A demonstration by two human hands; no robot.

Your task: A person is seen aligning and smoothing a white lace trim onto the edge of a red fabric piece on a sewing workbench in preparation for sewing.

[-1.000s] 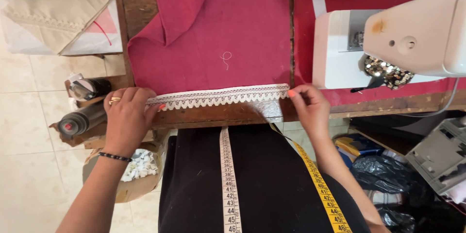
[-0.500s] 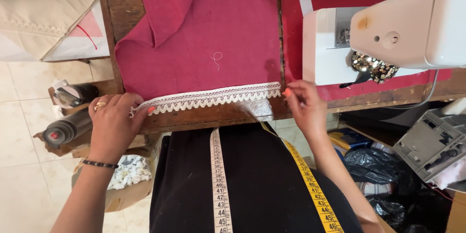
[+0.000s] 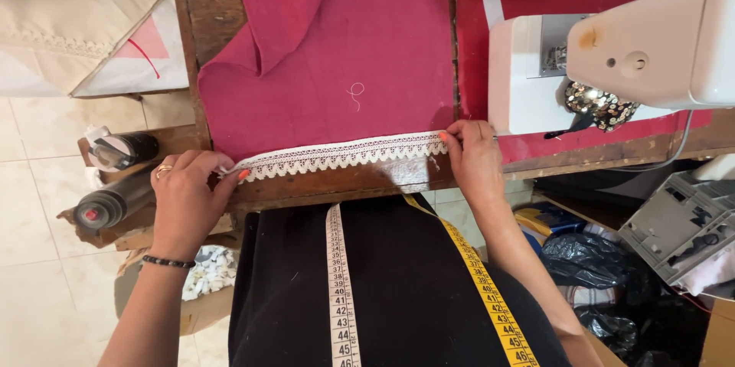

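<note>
We see the white lace trim stretched flat along the near edge of the crimson fabric, on the wooden table. At nine o'clock of the trim, the left hand pinches its end between thumb and fingertips. At three o'clock, the right hand has its fingers pressed together on the other end. A tape measure hangs down at six o'clock over black clothing. The white sewing machine sits at two o'clock, just beside the right hand.
</note>
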